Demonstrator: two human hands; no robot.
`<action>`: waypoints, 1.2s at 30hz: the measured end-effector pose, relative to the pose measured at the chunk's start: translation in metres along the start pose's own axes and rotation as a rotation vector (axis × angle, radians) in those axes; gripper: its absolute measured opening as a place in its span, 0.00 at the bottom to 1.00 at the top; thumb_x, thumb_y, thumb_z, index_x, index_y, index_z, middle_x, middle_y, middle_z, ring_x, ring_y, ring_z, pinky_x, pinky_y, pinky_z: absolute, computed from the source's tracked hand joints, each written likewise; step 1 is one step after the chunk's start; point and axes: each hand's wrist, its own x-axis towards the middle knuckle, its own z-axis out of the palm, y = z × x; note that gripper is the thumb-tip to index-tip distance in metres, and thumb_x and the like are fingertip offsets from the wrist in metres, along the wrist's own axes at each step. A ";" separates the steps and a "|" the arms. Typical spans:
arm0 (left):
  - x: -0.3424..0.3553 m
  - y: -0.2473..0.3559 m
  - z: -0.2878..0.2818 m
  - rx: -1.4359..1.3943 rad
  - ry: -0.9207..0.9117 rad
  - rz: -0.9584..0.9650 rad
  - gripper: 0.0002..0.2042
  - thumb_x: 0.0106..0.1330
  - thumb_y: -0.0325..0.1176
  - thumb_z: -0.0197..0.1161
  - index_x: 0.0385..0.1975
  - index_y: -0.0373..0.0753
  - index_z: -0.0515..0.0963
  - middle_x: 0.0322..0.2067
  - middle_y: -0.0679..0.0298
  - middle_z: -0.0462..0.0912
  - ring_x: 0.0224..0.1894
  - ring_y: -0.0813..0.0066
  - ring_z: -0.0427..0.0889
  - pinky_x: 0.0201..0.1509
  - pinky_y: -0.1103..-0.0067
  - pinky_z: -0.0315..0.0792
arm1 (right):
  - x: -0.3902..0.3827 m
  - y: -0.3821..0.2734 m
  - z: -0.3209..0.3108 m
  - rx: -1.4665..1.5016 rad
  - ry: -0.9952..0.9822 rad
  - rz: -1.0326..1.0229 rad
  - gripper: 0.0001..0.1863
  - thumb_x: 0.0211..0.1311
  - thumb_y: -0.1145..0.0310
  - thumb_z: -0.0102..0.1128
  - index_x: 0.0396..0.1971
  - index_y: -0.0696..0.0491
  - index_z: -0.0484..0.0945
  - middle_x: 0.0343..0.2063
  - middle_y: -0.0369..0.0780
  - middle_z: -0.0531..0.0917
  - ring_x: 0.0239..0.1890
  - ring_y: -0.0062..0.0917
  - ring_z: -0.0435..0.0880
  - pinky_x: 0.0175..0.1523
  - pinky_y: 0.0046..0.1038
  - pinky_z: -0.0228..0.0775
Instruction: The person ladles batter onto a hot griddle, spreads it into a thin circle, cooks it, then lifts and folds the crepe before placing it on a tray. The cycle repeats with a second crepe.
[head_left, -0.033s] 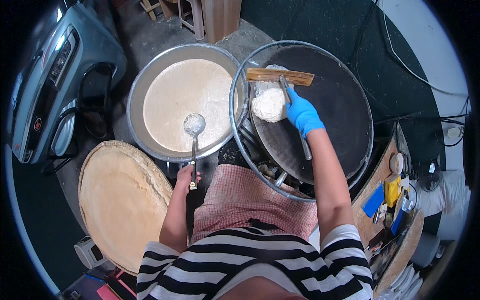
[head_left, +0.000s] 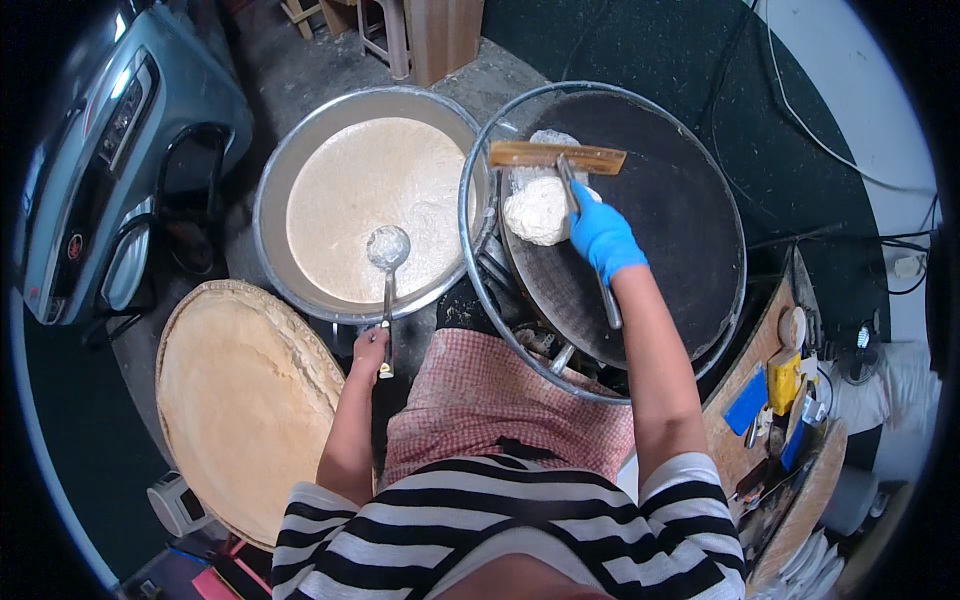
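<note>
In the centre-left of the frame, the bare left hand (head_left: 371,350) was curled, fingers folded in, around the lower end of a silver long-handled metal ladle (head_left: 389,285), whose round bowl carried some pale mixture and lay over the beige liquid batter (head_left: 350,200) filling much of a wide, round, silver metal pot (head_left: 275,200) in the upper left-centre. Right of centre, the right hand (head_left: 605,240), in a bright blue glove, was closed around the grey stick handle of a T-shaped spreader with a brown wooden blade (head_left: 557,156), the handle's end reaching out below the palm. The blade lay crosswise in the upper part of a large, round, black griddle (head_left: 670,240), which a grey metal ring (head_left: 466,200) encircled. A soft, off-white lump of dough (head_left: 537,210) sat on the griddle's left side, below the blade and just beside the gloved fingers, and a thinner whitish patch showed above the blade. At the lower left of the frame was a big, round, pale-tan sheet (head_left: 245,390) with a ruffled edge. A red-and-white checked apron (head_left: 500,390) covered the person's lap at lower centre, below a black-and-white striped shirt (head_left: 520,500), while a grey-blue scooter (head_left: 130,170) stood at the upper left
</note>
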 end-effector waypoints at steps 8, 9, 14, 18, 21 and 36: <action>-0.061 0.052 0.132 -0.036 -0.352 0.252 0.16 0.61 0.34 0.56 0.43 0.28 0.70 0.25 0.59 0.78 0.28 0.76 0.77 0.33 0.82 0.72 | -0.073 0.017 -0.023 -0.189 -0.262 0.139 0.26 0.56 0.68 0.50 0.58 0.45 0.62 0.36 0.54 0.77 0.38 0.48 0.77 0.45 0.40 0.69; -0.074 0.057 0.158 -0.159 -0.388 0.157 0.15 0.62 0.34 0.56 0.41 0.28 0.70 0.24 0.60 0.77 0.27 0.76 0.78 0.31 0.82 0.74 | -0.068 0.014 -0.021 -0.091 -0.195 0.082 0.26 0.56 0.68 0.50 0.57 0.46 0.63 0.37 0.54 0.77 0.39 0.48 0.76 0.45 0.40 0.69; -0.082 0.064 0.195 -0.255 -0.324 0.013 0.12 0.63 0.35 0.55 0.32 0.29 0.70 0.23 0.58 0.78 0.23 0.72 0.79 0.25 0.78 0.76 | -0.067 0.001 -0.006 -0.024 -0.069 0.032 0.27 0.56 0.68 0.50 0.58 0.43 0.62 0.34 0.54 0.77 0.38 0.48 0.77 0.43 0.41 0.69; -0.075 0.059 0.192 -0.249 -0.316 0.018 0.11 0.63 0.35 0.56 0.30 0.30 0.71 0.23 0.57 0.79 0.21 0.72 0.79 0.21 0.78 0.75 | -0.110 0.018 -0.015 -0.115 -0.259 0.165 0.29 0.56 0.68 0.51 0.59 0.38 0.59 0.32 0.54 0.78 0.34 0.47 0.78 0.41 0.41 0.70; -0.065 0.065 0.187 -0.205 -0.339 0.073 0.11 0.63 0.35 0.55 0.29 0.31 0.71 0.23 0.58 0.79 0.20 0.71 0.79 0.20 0.78 0.75 | -0.114 0.031 -0.018 -0.193 -0.310 0.224 0.30 0.56 0.66 0.51 0.61 0.39 0.57 0.32 0.53 0.79 0.34 0.46 0.78 0.41 0.42 0.70; 0.003 0.133 0.143 -0.056 -0.478 0.006 0.12 0.65 0.40 0.52 0.27 0.38 0.73 0.24 0.62 0.80 0.22 0.80 0.78 0.25 0.83 0.74 | -0.108 0.026 -0.017 -0.032 -0.127 0.148 0.27 0.58 0.65 0.48 0.60 0.42 0.58 0.33 0.54 0.78 0.35 0.47 0.78 0.41 0.41 0.69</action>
